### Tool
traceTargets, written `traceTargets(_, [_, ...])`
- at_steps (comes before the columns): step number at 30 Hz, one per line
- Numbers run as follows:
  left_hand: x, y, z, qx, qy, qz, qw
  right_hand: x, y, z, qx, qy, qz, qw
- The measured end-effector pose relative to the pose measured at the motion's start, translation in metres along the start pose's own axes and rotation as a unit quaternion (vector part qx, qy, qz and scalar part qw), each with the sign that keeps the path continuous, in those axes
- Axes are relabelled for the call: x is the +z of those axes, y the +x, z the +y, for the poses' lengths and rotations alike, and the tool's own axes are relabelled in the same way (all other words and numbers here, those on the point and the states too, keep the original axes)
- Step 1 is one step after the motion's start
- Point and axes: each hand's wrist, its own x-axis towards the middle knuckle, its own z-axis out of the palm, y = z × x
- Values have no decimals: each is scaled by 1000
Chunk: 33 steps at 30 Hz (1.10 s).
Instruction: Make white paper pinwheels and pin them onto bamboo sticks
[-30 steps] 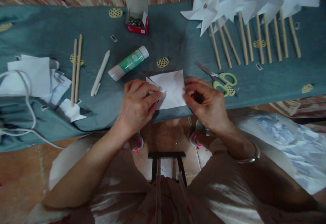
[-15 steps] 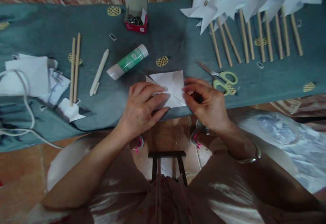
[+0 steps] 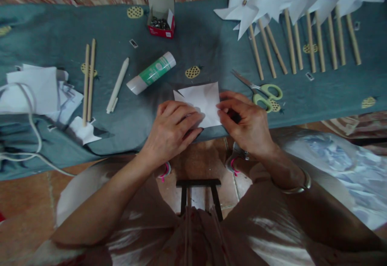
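Observation:
A white square of paper with slits cut in from its corners lies near the front edge of the cloth-covered table. My left hand rests over its left side, fingers together and fingertips near the paper's middle. On the right edge, my right hand pinches the paper between thumb and fingers. Green-handled scissors lie just beyond my right hand. A green and white glue stick is behind my left hand, and a white pen lies further left.
An open red box of small metal pieces stands at the back. Paper pinwheels on wooden sticks lie at the back right. Two sticks, stacked paper and a white cable are on the left.
My left hand has slid slightly right, its fingertips further over the paper's middle. My right hand still pinches the right edge, almost unmoved.

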Motion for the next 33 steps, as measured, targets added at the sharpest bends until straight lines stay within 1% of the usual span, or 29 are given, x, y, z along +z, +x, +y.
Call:
traceTargets(3, [-1, -1, -4, -14, 1, 29, 999, 0, 0, 0, -3, -3, 4, 1000])
traceTargets(6, [-5, -1, -9, -13, -1, 58, 998, 0, 0, 1, -8, -10, 12, 1000])
traceTargets(8, [-11, -1, -13, -13, 6, 75, 997, 0, 1, 2, -17, -16, 20, 1000])
traceTargets(10, [-20, 0, -19, -35, 17, 91, 995, 2, 2, 3, -23, -16, 31, 999])
traceTargets(13, [-35, -2, -37, -90, 39, 146, 984, 6, 5, 5, -26, -7, 57, 998])
traceTargets(16, [-48, -6, -61, -149, 82, 196, 966, 10, 10, 5, -33, -2, 72, 997])
traceTargets(19, [-55, -12, -84, -189, 110, 199, 955, 12, 14, 4, -35, 3, 76, 997])
traceTargets(21, [-57, -14, -94, -209, 116, 215, 947, 12, 16, 3, -29, 9, 73, 997])
traceTargets(22, [-57, -15, -96, -208, 112, 219, 947, 13, 17, 2, -24, 12, 71, 997])
traceTargets(24, [-55, -14, -97, -194, 94, 207, 954, 14, 19, 1, -19, 18, 67, 997])
traceTargets(27, [-46, -10, -93, -176, 81, 154, 969, 17, 22, 0, -19, 23, 65, 997])
traceTargets(30, [-39, -5, -90, -193, 90, 124, 969, 20, 24, -3, -24, 31, 68, 997])
traceTargets(33, [-38, -1, -88, -223, 76, 105, 966, 22, 27, -6, -32, 40, 70, 996])
